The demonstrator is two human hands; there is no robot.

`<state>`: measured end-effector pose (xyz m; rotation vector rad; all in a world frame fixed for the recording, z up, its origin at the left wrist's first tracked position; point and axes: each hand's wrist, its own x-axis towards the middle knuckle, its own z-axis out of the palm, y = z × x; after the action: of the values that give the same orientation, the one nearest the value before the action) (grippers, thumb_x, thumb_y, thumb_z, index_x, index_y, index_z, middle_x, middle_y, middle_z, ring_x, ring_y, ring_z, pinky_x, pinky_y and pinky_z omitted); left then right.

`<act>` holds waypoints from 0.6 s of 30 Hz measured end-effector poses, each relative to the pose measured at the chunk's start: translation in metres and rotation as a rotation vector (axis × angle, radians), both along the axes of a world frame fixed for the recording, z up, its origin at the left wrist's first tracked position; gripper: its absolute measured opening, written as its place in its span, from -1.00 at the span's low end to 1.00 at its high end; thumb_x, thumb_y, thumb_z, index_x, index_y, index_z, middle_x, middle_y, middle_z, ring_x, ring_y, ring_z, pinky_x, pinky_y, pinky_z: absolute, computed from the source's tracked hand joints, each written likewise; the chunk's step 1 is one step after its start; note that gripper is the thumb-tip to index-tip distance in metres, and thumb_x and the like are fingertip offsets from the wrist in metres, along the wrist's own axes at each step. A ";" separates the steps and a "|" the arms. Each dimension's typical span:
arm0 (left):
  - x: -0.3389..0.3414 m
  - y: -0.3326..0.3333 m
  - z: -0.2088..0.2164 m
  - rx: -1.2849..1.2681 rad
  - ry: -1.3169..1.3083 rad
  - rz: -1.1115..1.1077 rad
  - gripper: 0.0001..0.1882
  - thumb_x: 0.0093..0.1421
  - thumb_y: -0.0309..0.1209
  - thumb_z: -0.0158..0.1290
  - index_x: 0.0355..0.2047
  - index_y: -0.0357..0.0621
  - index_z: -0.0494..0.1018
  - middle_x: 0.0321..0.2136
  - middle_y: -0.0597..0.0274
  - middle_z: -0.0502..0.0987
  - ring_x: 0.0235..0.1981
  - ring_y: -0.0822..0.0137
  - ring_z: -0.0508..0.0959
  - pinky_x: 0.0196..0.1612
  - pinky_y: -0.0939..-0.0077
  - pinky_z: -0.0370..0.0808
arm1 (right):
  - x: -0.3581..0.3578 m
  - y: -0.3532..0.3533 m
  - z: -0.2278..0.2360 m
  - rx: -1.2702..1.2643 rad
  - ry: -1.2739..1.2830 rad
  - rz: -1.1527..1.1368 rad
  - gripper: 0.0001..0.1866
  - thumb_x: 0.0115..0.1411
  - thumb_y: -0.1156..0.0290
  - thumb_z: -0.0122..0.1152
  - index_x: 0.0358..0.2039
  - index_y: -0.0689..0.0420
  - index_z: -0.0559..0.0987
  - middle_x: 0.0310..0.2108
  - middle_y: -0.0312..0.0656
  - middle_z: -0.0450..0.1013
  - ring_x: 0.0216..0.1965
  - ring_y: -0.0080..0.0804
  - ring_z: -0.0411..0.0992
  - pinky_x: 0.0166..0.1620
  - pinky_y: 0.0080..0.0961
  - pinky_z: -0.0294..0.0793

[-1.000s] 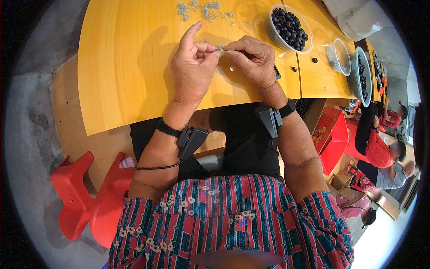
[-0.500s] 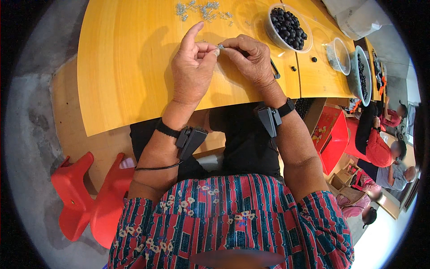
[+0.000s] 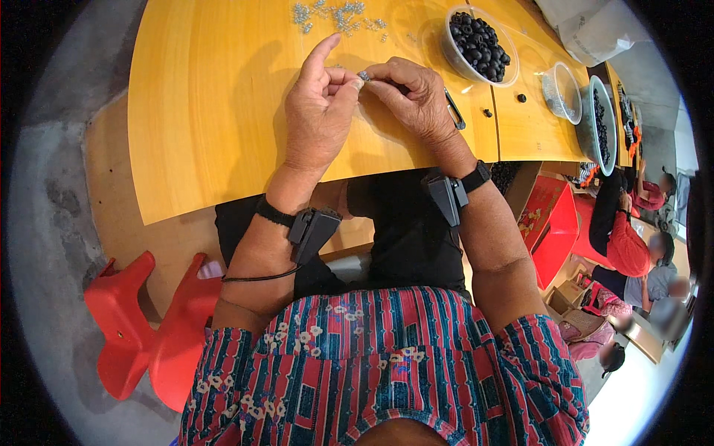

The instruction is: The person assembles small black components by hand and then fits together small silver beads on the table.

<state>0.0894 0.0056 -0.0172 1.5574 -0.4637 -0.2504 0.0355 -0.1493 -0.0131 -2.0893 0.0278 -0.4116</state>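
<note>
Over the yellow table (image 3: 223,89) my two hands meet fingertip to fingertip. Between them is a small silvery metal piece (image 3: 364,76), spring-like in look, though too small to make out fully. My left hand (image 3: 321,115) pinches at it with the thumb against a curled finger, while its index finger points up and away. From the other side my right hand (image 3: 413,97) closes thumb and index finger on the same piece. Farther off lies a loose pile of similar silvery metal pieces (image 3: 345,15). A black narrow frame-shaped object (image 3: 454,110) rests beside my right wrist.
A clear bowl (image 3: 451,53) full of black knob-like parts stands far right. Two loose black parts (image 3: 488,113) lie nearer. Beyond are a clear tub (image 3: 550,93) and a pale blue basin (image 3: 587,137). Red stools (image 3: 123,320) stand left; several people sit right.
The silvery piece shows a little more between my fingertips, and my fingers have shifted slightly around it. Otherwise both hands stay in nearly the same place.
</note>
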 end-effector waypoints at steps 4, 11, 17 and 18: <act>0.000 -0.001 -0.001 0.010 -0.036 -0.002 -0.46 0.13 -0.53 0.03 0.16 -0.16 0.26 -0.40 0.20 0.57 -0.39 0.45 0.55 -0.22 0.59 0.53 | -0.001 -0.001 0.000 -0.007 0.012 0.000 -0.90 0.04 0.47 0.26 -0.40 0.19 0.62 -0.57 -0.28 0.45 -0.53 -0.60 0.39 -0.43 -0.64 0.38; -0.001 -0.001 -0.001 0.045 -0.086 0.015 -0.47 0.14 -0.53 0.03 0.15 -0.15 0.27 -0.41 0.21 0.57 -0.40 0.43 0.56 -0.21 0.58 0.53 | -0.002 -0.001 0.001 0.054 0.054 -0.008 -0.90 0.04 0.49 0.24 -0.43 0.24 0.59 -0.53 -0.25 0.47 -0.48 -0.55 0.44 -0.36 -0.64 0.41; -0.002 -0.001 0.001 0.049 -0.069 0.002 -0.46 0.14 -0.54 0.04 0.16 -0.16 0.26 -0.42 0.20 0.57 -0.40 0.46 0.56 -0.25 0.60 0.52 | -0.003 -0.003 0.001 0.037 0.052 -0.011 -0.91 0.04 0.50 0.25 -0.44 0.24 0.60 -0.52 -0.24 0.49 -0.48 -0.56 0.43 -0.36 -0.65 0.41; -0.001 -0.001 0.002 0.050 -0.069 0.003 -0.46 0.14 -0.54 0.04 0.16 -0.16 0.26 -0.42 0.20 0.57 -0.40 0.46 0.56 -0.25 0.60 0.52 | -0.003 -0.003 0.000 0.009 0.049 -0.009 -0.91 0.04 0.50 0.25 -0.44 0.24 0.60 -0.52 -0.24 0.50 -0.48 -0.55 0.44 -0.37 -0.64 0.40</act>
<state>0.0880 0.0048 -0.0157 1.6192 -0.5125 -0.2084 0.0327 -0.1526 -0.0126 -2.0907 0.0682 -0.3650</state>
